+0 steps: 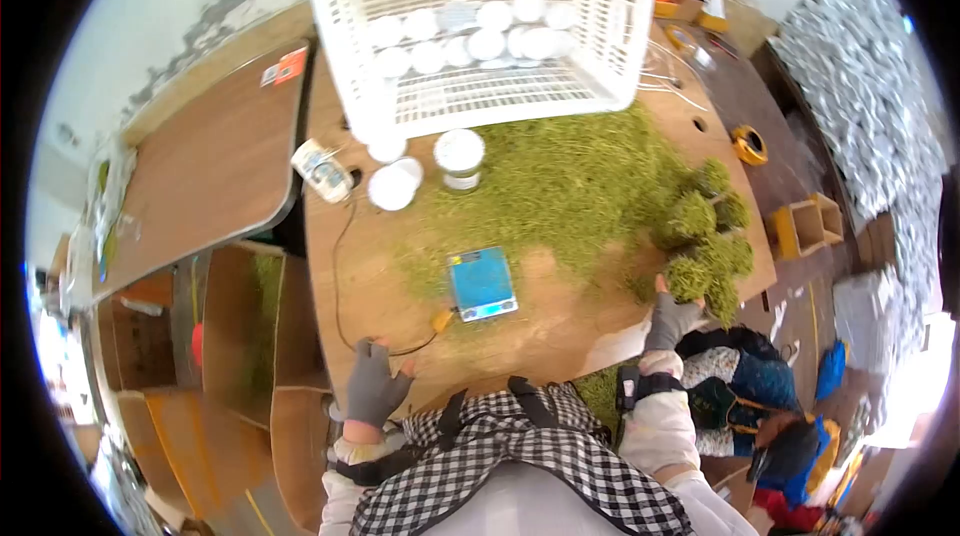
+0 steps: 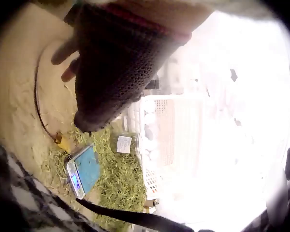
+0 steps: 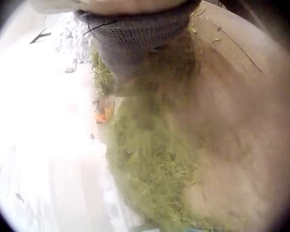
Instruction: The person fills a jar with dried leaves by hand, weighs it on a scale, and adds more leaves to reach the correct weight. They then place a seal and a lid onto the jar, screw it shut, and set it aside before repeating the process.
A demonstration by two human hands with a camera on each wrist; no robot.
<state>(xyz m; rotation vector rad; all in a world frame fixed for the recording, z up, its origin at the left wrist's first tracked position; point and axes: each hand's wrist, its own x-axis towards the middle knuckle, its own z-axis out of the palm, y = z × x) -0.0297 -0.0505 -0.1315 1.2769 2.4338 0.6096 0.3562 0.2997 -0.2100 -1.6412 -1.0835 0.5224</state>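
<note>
My left hand, in a grey fingerless glove, hangs with loose fingers over the table's front edge, holding nothing. A dark cable lies beside it, running to a small blue digital scale with a lit display. My right hand, gloved alike, is at a clump of dried green grass-like stems near the table's right edge. Its thumb points along the clump's left side; the other fingertips are hidden, so I cannot tell whether they grip. Several more clumps stand just behind. Loose stems spread across the table's middle.
A white plastic basket at the back holds several white-lidded jars. One jar stands before it, beside white lids and a white packet. Cardboard boxes stand left; clothes are heaped right. Yellow tape lies on the side table.
</note>
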